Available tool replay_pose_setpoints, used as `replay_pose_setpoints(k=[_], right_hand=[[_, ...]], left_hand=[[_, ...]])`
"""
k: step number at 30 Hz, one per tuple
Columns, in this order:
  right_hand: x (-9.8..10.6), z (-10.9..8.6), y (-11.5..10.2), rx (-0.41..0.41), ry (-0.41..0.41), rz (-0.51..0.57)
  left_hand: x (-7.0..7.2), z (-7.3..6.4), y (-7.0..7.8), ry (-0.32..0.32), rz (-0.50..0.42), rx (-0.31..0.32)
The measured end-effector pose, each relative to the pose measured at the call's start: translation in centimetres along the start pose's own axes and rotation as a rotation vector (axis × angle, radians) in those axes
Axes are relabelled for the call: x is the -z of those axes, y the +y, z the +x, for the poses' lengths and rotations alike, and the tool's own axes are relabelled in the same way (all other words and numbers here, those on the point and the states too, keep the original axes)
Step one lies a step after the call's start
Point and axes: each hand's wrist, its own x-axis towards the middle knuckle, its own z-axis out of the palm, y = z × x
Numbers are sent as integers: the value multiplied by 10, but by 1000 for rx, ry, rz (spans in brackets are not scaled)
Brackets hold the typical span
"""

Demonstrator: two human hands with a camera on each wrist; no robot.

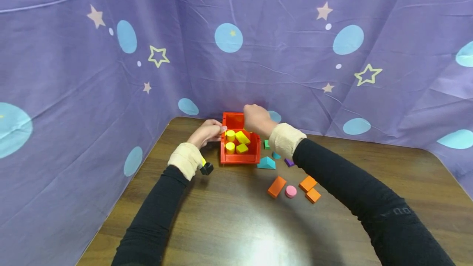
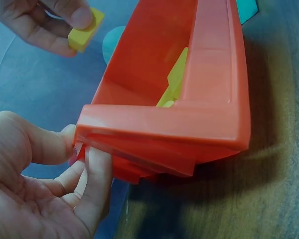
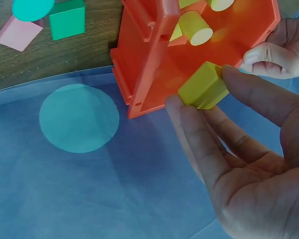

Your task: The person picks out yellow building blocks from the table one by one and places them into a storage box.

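A red box [image 1: 240, 159] stands near the back of the table with several yellow blocks inside, among them a yellow cylinder [image 1: 230, 148] and a yellow cube [image 1: 242, 148]. My left hand [image 1: 207, 131] grips the box's left side near the back, thumb and fingers pinching its edge in the left wrist view. Over the back right of the box, my right hand [image 1: 257, 119] pinches a yellow block [image 3: 204, 85] between thumb and fingertips. The block is mostly hidden in the head view, but both wrist views show it beside the box opening.
Right of the box lie a teal triangular block [image 1: 267, 163], a green block [image 1: 267, 145] and a purple block [image 1: 289, 162]. Closer to me are several orange blocks [image 1: 276, 186] and a pink round block [image 1: 290, 191]. A purple patterned cloth [image 1: 258, 81] hangs behind the table.
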Motion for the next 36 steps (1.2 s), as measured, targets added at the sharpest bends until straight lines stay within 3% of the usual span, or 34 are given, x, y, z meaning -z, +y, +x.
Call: replay_pose_setpoints(k=[12,27,36], right_hand=[[-3,18,-15,-43,3,-12],[9,36,-29,-87,-17,-21],[-2,49,-30,-141,42,-45]], left_hand=[[-1,0,-2,-4,-10,-11],[1,1,0,-2,12,-8],[1,1,-1,0,15,-18]])
